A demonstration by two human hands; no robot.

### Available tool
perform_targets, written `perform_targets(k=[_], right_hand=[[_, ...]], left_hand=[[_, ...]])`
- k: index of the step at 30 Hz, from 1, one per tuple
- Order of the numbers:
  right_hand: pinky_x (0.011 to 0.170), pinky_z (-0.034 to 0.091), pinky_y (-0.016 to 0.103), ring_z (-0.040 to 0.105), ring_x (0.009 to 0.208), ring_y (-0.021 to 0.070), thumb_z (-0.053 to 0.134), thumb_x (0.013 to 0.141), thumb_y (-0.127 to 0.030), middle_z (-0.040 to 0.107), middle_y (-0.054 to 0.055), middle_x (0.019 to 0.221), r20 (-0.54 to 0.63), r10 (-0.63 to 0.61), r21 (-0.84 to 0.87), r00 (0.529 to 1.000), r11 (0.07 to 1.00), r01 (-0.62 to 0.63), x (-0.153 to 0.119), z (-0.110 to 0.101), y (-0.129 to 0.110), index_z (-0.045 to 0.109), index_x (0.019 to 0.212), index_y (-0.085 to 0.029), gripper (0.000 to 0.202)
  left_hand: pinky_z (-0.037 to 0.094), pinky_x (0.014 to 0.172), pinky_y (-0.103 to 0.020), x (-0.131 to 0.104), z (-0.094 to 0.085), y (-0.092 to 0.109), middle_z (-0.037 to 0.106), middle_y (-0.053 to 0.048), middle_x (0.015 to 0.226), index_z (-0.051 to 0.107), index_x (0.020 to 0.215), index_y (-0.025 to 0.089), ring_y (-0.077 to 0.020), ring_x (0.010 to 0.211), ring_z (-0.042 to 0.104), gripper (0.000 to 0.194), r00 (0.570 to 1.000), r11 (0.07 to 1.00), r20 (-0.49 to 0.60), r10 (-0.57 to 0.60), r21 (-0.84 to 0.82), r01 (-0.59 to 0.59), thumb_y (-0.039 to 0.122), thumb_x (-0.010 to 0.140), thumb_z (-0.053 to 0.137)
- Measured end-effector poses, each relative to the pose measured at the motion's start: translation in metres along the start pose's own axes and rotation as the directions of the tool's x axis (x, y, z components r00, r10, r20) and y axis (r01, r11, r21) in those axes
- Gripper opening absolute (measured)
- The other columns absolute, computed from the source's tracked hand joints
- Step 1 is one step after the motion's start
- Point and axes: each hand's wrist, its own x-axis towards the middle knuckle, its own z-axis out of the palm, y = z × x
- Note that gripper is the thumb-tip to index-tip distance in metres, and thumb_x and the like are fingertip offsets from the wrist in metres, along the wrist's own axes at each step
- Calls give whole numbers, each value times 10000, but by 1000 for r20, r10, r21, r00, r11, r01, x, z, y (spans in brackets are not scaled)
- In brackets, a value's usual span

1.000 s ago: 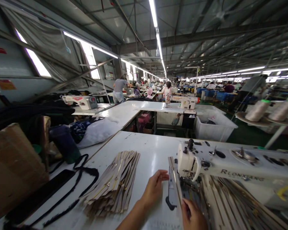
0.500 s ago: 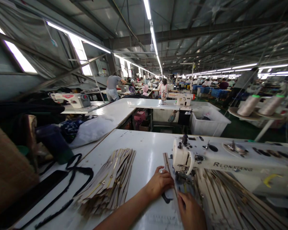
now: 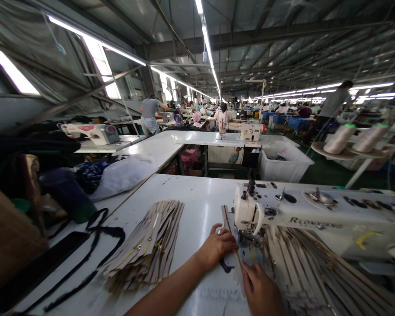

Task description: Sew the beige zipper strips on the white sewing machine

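Observation:
A beige zipper (image 3: pixel 226 216) with a metal-coloured tooth line lies lengthwise beside the needle area of a white sewing machine (image 3: pixel 303 210). My left hand (image 3: pixel 217 246), a ring on one finger, has its fingers curled over the zipper's middle, left of the presser foot. Closer to me, my right hand (image 3: pixel 262 289) pinches the zipper's near part between thumb and fingers. To the left a fanned stack of beige zippers (image 3: pixel 166 232) rests on the white table (image 3: pixel 197 193). More zippers (image 3: pixel 292 263) lie spread under the machine arm. The needle itself is hard to make out.
Black cord (image 3: pixel 102 232) and a dark flat object (image 3: pixel 52 259) lie at left, near a white plastic bag (image 3: pixel 125 175). Thread cones (image 3: pixel 340 138) stand at right. Beyond the table are a white bin (image 3: pixel 285 164), another sewing machine (image 3: pixel 246 131) and several people.
The camera view has shifted slightly, so most things appear a little further left and higher. Both hands keep their grip on the zipper, with hardly any movement along the machine.

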Motion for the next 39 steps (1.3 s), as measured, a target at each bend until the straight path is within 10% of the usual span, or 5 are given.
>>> perform_targets(k=[9,39], right_hand=[[616,520,266,689,694,180,378,840,-27,718,71,910,56,-37,-216,998,975,49,33,-15,-15,711,1090,-207,454],[573,486,254,680,676,172,406,902,-96,713,81,895,-53,35,-285,998,957,-49,39,-4,-23,682,1141,-182,375]], left_hand=[[-6,1112,-444,16,-6,-19,710,-71,1031,766,952,354,-311,1111,497,151,990,995,-106,-87,-55,82,372,818,700],[208,1029,-363,53,-8,-38,719,-50,847,743,703,288,-247,990,570,203,997,963,13,77,259,-78,365,864,647]])
